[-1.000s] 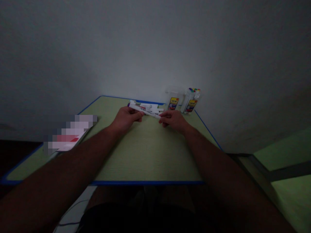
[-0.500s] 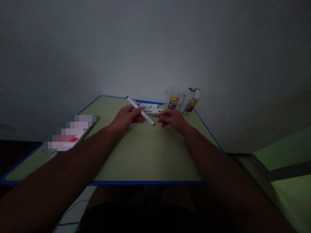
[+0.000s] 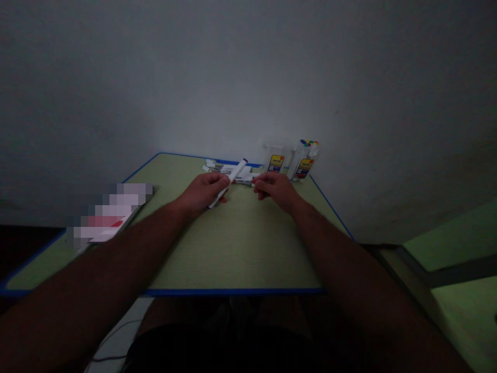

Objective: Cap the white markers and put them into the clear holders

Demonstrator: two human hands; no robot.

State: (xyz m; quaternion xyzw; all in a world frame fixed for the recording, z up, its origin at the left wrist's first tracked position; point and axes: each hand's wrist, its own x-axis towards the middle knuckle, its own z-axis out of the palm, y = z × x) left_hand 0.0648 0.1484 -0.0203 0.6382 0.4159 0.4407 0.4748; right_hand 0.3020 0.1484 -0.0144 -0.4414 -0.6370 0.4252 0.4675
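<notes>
My left hand (image 3: 202,190) is closed around a white marker (image 3: 230,181) that tilts up to the right, its dark cap end near the top. My right hand (image 3: 275,189) hovers just to the right with curled fingers; whether anything small is in them I cannot make out. Both hands are over the far part of a green table (image 3: 233,243) with a blue edge. Several more white markers (image 3: 229,170) lie in a loose pile on the table just behind the hands.
Two clear packs of markers (image 3: 301,161) with yellow labels stand at the table's far right corner against the wall. A flat paper or booklet (image 3: 108,215) lies on the left side. Another green surface (image 3: 462,259) shows at the right.
My left hand has turned the marker over, so its dark end now points up and right instead of up and left. My right hand let go of it a second ago and stays beside it.
</notes>
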